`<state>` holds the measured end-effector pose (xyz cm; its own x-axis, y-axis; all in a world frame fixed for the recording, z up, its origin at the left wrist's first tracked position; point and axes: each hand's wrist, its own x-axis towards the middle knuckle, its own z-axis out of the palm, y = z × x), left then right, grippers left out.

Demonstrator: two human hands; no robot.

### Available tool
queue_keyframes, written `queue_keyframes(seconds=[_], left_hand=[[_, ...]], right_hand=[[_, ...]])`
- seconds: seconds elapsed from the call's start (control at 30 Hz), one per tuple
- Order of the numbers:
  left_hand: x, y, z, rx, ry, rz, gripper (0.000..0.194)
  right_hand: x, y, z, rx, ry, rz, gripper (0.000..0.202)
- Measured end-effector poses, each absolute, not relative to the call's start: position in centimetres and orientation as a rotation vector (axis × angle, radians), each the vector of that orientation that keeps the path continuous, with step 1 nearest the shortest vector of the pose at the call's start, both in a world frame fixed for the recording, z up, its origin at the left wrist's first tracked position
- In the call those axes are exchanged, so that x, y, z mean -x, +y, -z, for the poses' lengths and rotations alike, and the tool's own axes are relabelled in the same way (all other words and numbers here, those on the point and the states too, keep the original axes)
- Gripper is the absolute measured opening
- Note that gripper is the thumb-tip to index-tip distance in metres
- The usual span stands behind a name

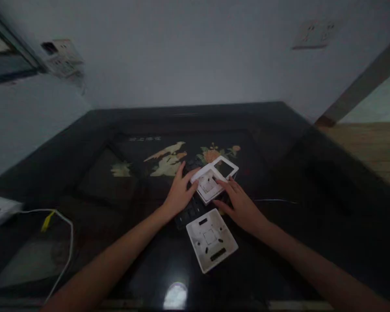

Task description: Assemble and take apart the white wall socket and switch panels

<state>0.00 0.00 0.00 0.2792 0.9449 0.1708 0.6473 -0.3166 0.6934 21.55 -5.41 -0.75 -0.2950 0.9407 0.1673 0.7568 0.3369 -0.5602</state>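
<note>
A white square electrical mounting box (pixel 209 184) is between my two hands over the dark table. My left hand (pixel 179 190) grips its left side, thumb along the near side and fingers at the far edge. From the right, my right hand (pixel 238 201) closes on the box, its fingertips over the right rim. A white faceplate frame (pixel 220 161) with a rectangular opening lies at the far right edge of the box, tilted. Nearer to me, a second white mounting box (pixel 212 240) lies open side up, showing slots and holes. Dark plastic parts (pixel 191 212) lie partly hidden under the held box.
The glossy black table (pixel 133 247) has a printed bird and flowers (pixel 169 158) on it. A white device (pixel 0 211) with a cable (pixel 72 242) lies at the left. Behind stands a wall with sockets (pixel 313 34).
</note>
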Motion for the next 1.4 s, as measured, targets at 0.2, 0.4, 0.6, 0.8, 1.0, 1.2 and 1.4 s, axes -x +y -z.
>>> queue_keyframes(seconds=[0.2, 0.4, 0.6, 0.8, 1.0, 1.2, 1.4], left_hand=[[-1.1, -1.1, 0.2, -2.067, 1.370, -0.789, 0.042], [-0.6, -0.8, 0.3, -2.088, 1.347, -0.791, 0.039], [-0.3, -0.9, 0.2, -2.110, 1.346, -0.782, 0.038], [0.1, -0.7, 0.0, -2.151, 1.342, -0.772, 0.035], [0.9, -0.4, -0.2, -2.193, 1.319, -0.760, 0.034], [2.2, 0.3, -0.6, -2.225, 1.269, -0.728, 0.035], [3.0, 0.5, -0.7, -2.218, 1.237, -0.727, 0.035]], right_hand=[[-23.4, -6.6, 0.7, 1.503, -2.125, -0.534, 0.052], [-23.3, -6.6, 0.7, 1.472, -2.116, -0.586, 0.057], [-23.7, -7.0, -0.2, 1.458, -2.105, -0.625, 0.059], [-24.3, -7.1, -0.9, 1.505, -2.071, -0.608, 0.062], [-24.9, -7.1, -1.6, 1.580, -2.069, -0.593, 0.062], [-25.3, -7.2, -1.8, 1.588, -2.115, -0.562, 0.051], [-25.4, -7.3, -2.2, 1.573, -2.138, -0.486, 0.041]])
